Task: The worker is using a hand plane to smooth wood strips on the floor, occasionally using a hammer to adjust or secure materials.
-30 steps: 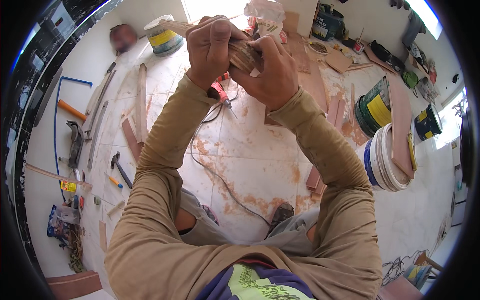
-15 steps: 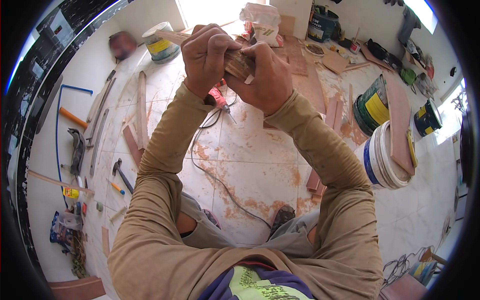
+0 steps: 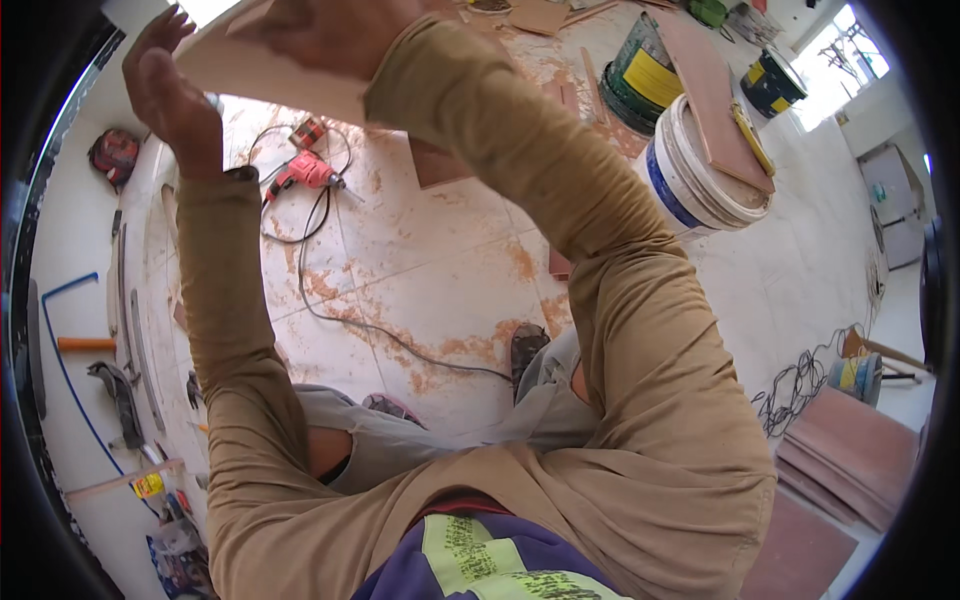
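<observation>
A light-brown wooden board (image 3: 275, 78) is held up at the top of the view, its broad flat face showing. My right hand (image 3: 345, 32), blurred by motion, grips it from above near its right side. My left hand (image 3: 178, 95) is open at the board's left edge, fingers spread; whether it touches the edge I cannot tell. The board's far part is cut off by the picture's rim. Below it on the floor lies a red power drill (image 3: 305, 172) with a bit in its chuck and a grey cord (image 3: 365, 325) running toward my feet.
At right stand a white bucket (image 3: 690, 185) with a board across it, a green bucket (image 3: 640, 85) and a dark bucket (image 3: 775, 80). Reddish boards (image 3: 850, 450) are stacked lower right. Left are a blue-framed saw (image 3: 75, 390) and an orange-handled tool (image 3: 88, 344). Sawdust marks the tiles.
Both hands have moved up and left, and the left hand has opened. The wooden piece, earlier seen narrow between both hands, now shows a broad face. My view has shifted right.
</observation>
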### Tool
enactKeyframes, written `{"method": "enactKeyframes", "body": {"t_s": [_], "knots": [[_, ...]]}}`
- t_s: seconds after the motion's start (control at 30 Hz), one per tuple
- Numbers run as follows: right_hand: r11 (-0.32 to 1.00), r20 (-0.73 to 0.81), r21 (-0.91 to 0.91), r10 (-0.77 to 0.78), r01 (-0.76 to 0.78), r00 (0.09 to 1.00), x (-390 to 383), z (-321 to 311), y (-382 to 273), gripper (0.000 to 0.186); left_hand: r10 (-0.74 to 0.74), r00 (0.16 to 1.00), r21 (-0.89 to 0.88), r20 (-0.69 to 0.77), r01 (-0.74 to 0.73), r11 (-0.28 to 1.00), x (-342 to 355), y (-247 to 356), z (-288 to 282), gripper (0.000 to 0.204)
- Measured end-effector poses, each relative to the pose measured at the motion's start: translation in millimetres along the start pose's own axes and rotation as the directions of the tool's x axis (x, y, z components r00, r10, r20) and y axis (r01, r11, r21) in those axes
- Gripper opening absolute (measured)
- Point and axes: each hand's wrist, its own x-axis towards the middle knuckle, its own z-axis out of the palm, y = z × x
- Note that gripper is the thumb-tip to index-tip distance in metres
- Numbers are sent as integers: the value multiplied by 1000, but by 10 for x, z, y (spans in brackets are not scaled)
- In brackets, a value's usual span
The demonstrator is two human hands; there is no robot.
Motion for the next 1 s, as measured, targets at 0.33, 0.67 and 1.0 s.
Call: {"method": "enactKeyframes", "body": {"t_s": [0.33,0.67,1.0], "knots": [[987,-318,-67,119,-147,941,478,-731,1348,44,-974,-224,-171,26,959,-225,-2596,-1022,598,38],[866,-70,-278,413,-415,908,868,-867,1018,62,-476,-424,-601,771,-236,-764,-3270,704,2187,102],[788,-56,-309,545,-533,837,1321,-579,19,57,-890,-67,-781,451,-512,-357,-2199,-313,1703,25]]}}
